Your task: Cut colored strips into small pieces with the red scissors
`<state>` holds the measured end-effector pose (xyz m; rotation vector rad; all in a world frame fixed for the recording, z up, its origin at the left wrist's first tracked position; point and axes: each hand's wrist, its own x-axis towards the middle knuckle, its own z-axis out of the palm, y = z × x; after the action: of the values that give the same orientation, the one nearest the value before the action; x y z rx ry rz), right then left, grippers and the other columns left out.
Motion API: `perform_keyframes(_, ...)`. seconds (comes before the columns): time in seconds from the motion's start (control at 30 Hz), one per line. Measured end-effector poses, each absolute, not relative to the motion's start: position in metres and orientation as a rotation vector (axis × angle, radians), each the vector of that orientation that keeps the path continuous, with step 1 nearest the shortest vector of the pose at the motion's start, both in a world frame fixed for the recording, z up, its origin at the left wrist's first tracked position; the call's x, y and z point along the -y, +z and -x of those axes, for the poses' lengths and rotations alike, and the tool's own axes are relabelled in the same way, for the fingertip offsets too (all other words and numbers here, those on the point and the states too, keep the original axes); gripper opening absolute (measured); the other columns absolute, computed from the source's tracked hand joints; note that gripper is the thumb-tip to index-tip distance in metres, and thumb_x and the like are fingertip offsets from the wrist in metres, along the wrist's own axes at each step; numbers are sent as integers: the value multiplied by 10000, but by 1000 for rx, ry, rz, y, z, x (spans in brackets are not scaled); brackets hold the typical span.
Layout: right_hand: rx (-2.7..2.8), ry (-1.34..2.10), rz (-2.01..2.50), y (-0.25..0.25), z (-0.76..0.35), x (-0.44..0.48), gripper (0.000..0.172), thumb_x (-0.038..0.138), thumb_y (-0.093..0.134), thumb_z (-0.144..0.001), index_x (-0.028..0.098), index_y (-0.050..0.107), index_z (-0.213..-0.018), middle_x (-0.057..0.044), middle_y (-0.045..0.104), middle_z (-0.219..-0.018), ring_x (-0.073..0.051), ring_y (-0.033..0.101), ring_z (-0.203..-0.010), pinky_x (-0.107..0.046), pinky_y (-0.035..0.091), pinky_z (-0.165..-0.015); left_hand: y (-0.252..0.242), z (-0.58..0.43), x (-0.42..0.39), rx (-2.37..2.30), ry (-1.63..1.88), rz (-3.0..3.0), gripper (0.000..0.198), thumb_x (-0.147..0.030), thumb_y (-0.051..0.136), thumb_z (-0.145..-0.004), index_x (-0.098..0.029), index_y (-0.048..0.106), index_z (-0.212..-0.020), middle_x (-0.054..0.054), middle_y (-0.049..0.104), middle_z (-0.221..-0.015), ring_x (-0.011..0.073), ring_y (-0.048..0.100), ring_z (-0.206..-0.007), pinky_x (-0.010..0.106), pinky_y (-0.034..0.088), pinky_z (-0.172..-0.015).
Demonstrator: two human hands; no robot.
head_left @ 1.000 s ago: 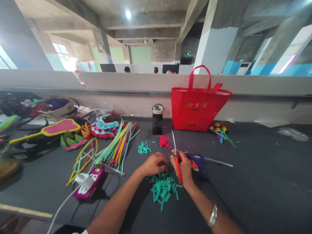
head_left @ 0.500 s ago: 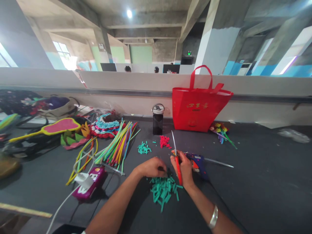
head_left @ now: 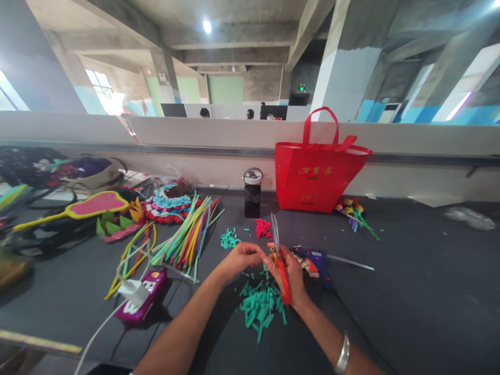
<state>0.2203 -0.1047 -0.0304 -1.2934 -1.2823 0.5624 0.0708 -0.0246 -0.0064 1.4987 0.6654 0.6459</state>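
Observation:
My right hand (head_left: 291, 276) is closed around red-handled scissors (head_left: 282, 276), their blades pointing up and away from me. Close beside it, my left hand (head_left: 245, 260) has thumb and fingers pinched together near my right fingertips; whatever sits in the pinch is too small to make out. Below both hands lies a loose pile of cut teal strips (head_left: 262, 307). Farther off are a small heap of short teal pieces (head_left: 229, 238) and a heap of red pieces (head_left: 263, 228).
A blue glue gun (head_left: 320, 263) with its cord lies right of my hands. Behind stand a dark bottle (head_left: 252, 195) and a red bag (head_left: 312, 177). Colourful pipe cleaners (head_left: 191, 234) and a purple power strip (head_left: 142, 297) are at left. Small flowers (head_left: 357, 213) lie by the bag.
My left hand has risen from the teal pile, its fingers meeting near my right hand. The scissors have shifted slightly left and turned more upright, still in my right hand.

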Motion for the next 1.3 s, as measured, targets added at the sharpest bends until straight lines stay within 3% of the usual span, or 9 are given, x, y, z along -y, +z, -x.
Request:
perform_keyframes(0.23,1312,636,1227,-36,-218,106,312,336,595,-813,195,576,-1091,29,604,-725,-103,542,-562,-204,477,-559,-4,-69,21,-671,748,-1342,257,-382,726,-691,-126,703,-701,1,551,-570,87,444,-543,224,334,-564)
perform_keyframes(0.47,1257,596,1218,-35,-216,106,326,290,609,-795,213,566,-1109,-26,658,-939,-151,641,-780,-265,526,-734,-8,-76,27,-668,742,-1405,306,-425,732,-683,-122,711,-713,30,615,-638,97,459,-573,238,338,-581)
perform_keyframes(0.67,1194,618,1236,-32,-217,106,319,328,580,-820,206,535,-1111,23,603,-766,-111,583,-592,-234,517,-603,-5,-79,30,-649,817,-1308,246,-365,732,-699,-135,713,-787,11,593,-658,87,463,-580,225,363,-594)
perform_keyframes(0.87,1246,568,1252,-31,-218,105,338,264,587,-777,199,546,-1105,7,631,-806,-124,605,-664,-239,523,-647,-8,-78,29,-601,788,-1364,219,-336,731,-697,-134,691,-769,19,600,-668,91,475,-583,221,372,-586)
perform_keyframes(1.07,1161,510,1282,-30,-224,101,347,274,560,-770,182,540,-1104,23,605,-746,-109,572,-576,-224,502,-569,-12,-77,25,-695,735,-1450,167,-288,696,-677,-127,666,-708,7,579,-619,90,460,-546,219,353,-548)
perform_keyframes(1.3,1227,317,1357,-32,-227,95,331,257,544,-748,174,584,-1067,-25,665,-832,-142,625,-661,-279,526,-690,-9,-81,29,-735,831,-1665,116,-236,643,-699,-138,669,-756,16,608,-717,116,519,-667,227,387,-630)
